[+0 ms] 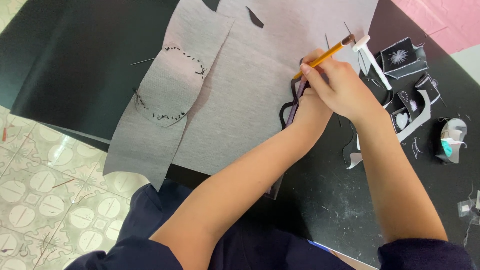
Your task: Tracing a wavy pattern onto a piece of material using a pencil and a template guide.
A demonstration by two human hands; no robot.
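My right hand [340, 82] grips a yellow pencil [324, 56] with its eraser end pointing up to the right. The tip is hidden behind the hand. My left hand [309, 107] lies mostly under the right one and holds a thin dark strip [295, 102] against a large grey sheet [260, 80]. A black curly offcut [284, 112] sits just left of that strip. A smaller grey cut piece [172, 82] with black dashed marks lies on the left part of the sheet.
The black tabletop [75, 60] extends left and right. A white seam ripper-like tool [372, 57], black patches with white designs [402, 57], grey scraps [417, 120] and a small tape roll [450, 142] lie at right. Tiled floor [50, 200] shows lower left.
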